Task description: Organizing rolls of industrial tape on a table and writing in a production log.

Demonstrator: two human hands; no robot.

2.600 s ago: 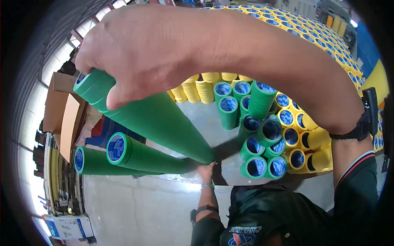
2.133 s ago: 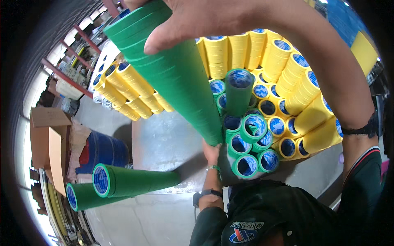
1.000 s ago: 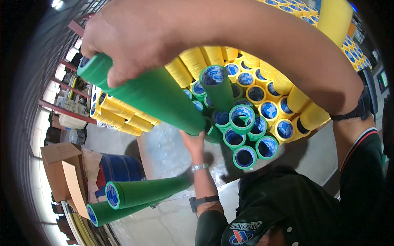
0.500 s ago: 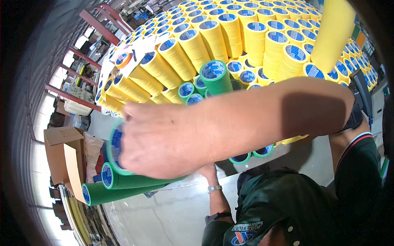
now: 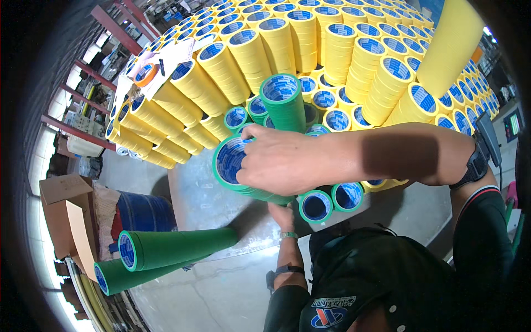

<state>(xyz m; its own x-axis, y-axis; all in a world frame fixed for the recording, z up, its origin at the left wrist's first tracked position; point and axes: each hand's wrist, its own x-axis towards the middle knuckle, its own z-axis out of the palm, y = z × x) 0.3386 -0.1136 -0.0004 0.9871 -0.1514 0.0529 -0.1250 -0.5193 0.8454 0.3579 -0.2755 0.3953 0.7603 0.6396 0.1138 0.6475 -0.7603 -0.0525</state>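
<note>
1. While yellow tape stacks (image 5: pixel 343 50) are filling the upper frame and two green stacks (image 5: pixel 177 249) are leaning at lower left, the right hand (image 5: pixel 282 160) is clamping a green tape stack (image 5: pixel 235 169) at centre.
2. The left hand (image 5: pixel 283 213) is pressing beneath it; its grip is hidden.

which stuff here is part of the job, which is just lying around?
In hand: green tape stack, gripped by right hand, left hand beneath it; upright green stacks beside it.
Lying about: yellow tape stacks, two green stacks lying down lower left, cardboard box, blue drum.
</note>
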